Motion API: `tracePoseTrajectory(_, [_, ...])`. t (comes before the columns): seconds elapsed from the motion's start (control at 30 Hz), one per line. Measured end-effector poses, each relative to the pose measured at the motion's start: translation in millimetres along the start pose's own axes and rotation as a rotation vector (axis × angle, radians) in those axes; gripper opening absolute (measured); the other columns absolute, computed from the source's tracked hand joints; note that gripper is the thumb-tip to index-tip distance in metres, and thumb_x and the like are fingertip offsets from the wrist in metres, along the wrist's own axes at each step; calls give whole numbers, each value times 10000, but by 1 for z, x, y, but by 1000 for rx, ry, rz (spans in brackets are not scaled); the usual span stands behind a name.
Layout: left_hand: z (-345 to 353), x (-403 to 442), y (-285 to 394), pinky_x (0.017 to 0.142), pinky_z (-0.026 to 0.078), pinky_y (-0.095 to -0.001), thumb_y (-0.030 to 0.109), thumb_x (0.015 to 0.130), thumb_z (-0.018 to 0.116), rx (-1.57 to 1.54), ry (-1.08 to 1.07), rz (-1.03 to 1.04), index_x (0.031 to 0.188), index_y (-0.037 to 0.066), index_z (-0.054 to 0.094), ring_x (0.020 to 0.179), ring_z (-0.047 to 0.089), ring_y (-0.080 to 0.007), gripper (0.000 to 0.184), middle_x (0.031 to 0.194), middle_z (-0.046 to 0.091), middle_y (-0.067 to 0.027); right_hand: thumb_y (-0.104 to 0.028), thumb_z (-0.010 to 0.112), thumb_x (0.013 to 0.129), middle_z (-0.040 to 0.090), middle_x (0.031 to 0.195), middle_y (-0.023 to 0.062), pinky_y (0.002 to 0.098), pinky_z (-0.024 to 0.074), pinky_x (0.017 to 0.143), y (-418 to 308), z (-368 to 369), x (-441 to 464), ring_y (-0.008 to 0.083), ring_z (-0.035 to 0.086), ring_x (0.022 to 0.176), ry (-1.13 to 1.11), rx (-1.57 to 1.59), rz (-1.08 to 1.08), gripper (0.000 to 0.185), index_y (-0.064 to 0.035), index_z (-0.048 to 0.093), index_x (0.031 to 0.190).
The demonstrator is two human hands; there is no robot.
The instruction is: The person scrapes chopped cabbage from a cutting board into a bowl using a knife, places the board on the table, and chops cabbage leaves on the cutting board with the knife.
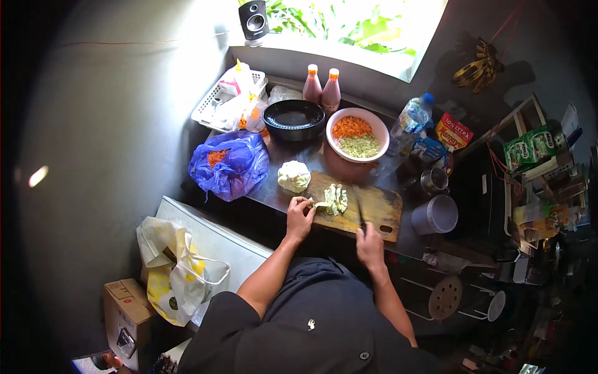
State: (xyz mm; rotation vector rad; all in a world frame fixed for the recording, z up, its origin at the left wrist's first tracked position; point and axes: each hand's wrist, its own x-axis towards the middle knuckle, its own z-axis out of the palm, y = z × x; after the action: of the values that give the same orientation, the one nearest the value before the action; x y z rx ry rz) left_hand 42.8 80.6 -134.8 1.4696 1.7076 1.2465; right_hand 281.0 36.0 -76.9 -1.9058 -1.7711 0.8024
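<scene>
My right hand point(370, 244) grips a kitchen knife point(360, 210) by its dark handle, the blade pointing away from me over the right half of the wooden cutting board point(381, 210). At the board's left edge, my left hand point(300, 219) pinches a pale piece of cabbage point(319, 204). Beside it on the board lies a small pile of cut cabbage strips point(336, 198), apart from the blade. Just beyond my left hand sits a larger head of cabbage point(294, 176). Behind the board, a pink-white bowl point(332, 144) holds shredded orange and pale green vegetables.
A black basin point(293, 132) and two pink bottles point(332, 92) stand at the back. Left are a blue plastic bag point(240, 165) and white basket point(208, 107). On the right are a water bottle point(411, 118), metal cup point(434, 181) and white tub point(436, 215).
</scene>
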Motion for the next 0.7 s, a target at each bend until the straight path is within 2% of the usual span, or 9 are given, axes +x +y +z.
tracePoseTrajectory(0.07, [0, -3, 3, 747, 577, -305, 3, 789, 762, -5, 14, -1, 991, -11, 719, 888, 662, -198, 207, 1052, 581, -100, -271, 530, 987, 664, 876, 307, 603, 491, 749, -18, 11, 1, 535, 627, 826, -150, -5, -143, 297, -13, 535, 1134])
tracePoseTrajectory(0.17, [0, -2, 1, 794, 609, -298, -2, 797, 745, -27, 61, 23, 995, -18, 719, 920, 666, -213, 201, 1075, 573, -109, -271, 519, 992, 660, 885, 321, 608, 495, 759, -24, 35, 4, 537, 629, 838, -244, -65, -213, 281, -8, 519, 1091])
tracePoseTrajectory(0.27, [-8, -6, 0, 792, 604, -292, -16, 807, 721, -62, 119, -35, 984, -25, 725, 921, 667, -206, 177, 1070, 578, -108, -262, 507, 996, 655, 874, 331, 614, 495, 766, -21, 49, 8, 541, 628, 841, -278, -129, -181, 266, -6, 494, 1066])
tracePoseTrajectory(0.47, [-29, -10, 6, 764, 597, -281, -11, 844, 695, -59, 257, -31, 957, -35, 723, 881, 683, -198, 119, 1027, 600, -110, -251, 506, 994, 650, 880, 343, 617, 490, 765, -23, 58, 16, 548, 622, 858, -292, -147, -118, 260, -4, 469, 1066])
tracePoseTrajectory(0.53, [-32, -8, 11, 740, 577, -270, 3, 863, 702, -108, 308, -5, 942, -39, 718, 862, 673, -155, 91, 1028, 606, -85, -250, 518, 989, 652, 882, 338, 614, 489, 761, -18, 59, 13, 541, 623, 859, -275, -118, -141, 264, -2, 481, 1072])
tracePoseTrajectory(0.6, [-31, -8, 15, 728, 569, -270, 14, 864, 713, -107, 292, -7, 937, -27, 716, 847, 671, -149, 84, 1019, 611, -77, -249, 529, 985, 653, 884, 332, 610, 488, 757, -13, 54, 11, 534, 624, 859, -252, -92, -154, 268, -1, 492, 1078])
tracePoseTrajectory(0.7, [-22, -10, 15, 732, 558, -270, -18, 856, 676, -123, 158, 25, 929, -12, 706, 827, 669, -156, 80, 1014, 618, -78, -260, 567, 964, 669, 880, 289, 578, 492, 753, 2, 29, 5, 496, 638, 858, -138, 3, -128, 286, -1, 579, 1084])
